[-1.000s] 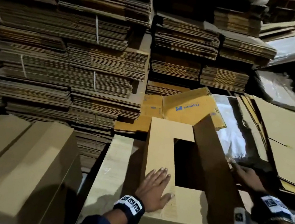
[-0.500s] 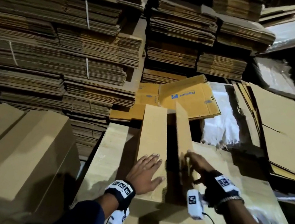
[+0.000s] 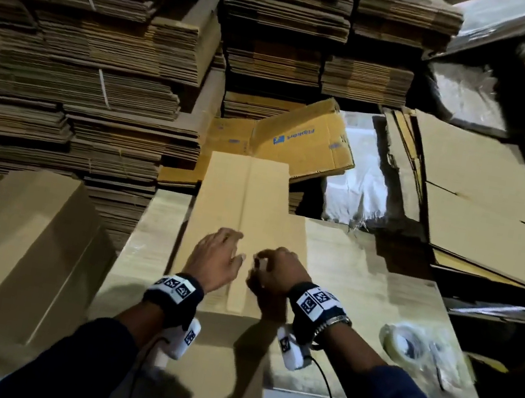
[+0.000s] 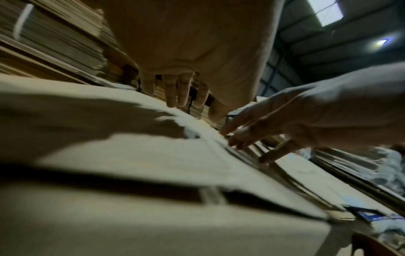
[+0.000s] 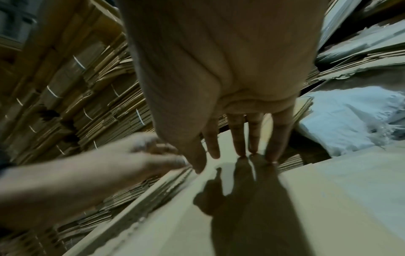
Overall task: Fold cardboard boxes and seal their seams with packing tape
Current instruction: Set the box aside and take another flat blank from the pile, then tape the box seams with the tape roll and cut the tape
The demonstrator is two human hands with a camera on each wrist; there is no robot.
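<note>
Two flaps: shut, meeting along the centre seam of the long tan cardboard box (image 3: 246, 203) on the table (image 3: 363, 274).
Hands: left hand (image 3: 214, 260) and right hand (image 3: 271, 270) press flat-fingered beside the seam, grasping nothing.
Risk: flaps could spring open if pressure lifts toward the clear tape roll (image 3: 404, 340).

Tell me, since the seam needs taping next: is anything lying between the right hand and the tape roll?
Nothing visible does. The tape roll lies flat on the table, right of the right hand, with only bare tabletop between them.
</note>
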